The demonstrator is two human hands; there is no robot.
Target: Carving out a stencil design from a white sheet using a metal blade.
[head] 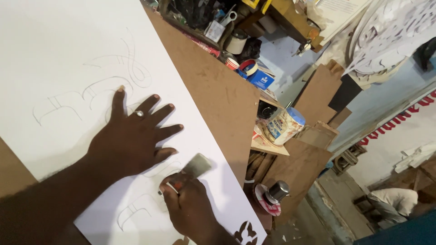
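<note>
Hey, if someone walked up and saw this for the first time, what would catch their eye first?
Most striking is the big white sheet with pencilled letter outlines, lying on a brown board. The left hand, wearing a ring, presses flat and spread on it, while the right hand grips a small cutting tool at the sheet's lower edge. To the right sits a cluttered shelf with a blue-lidded jar.
</note>
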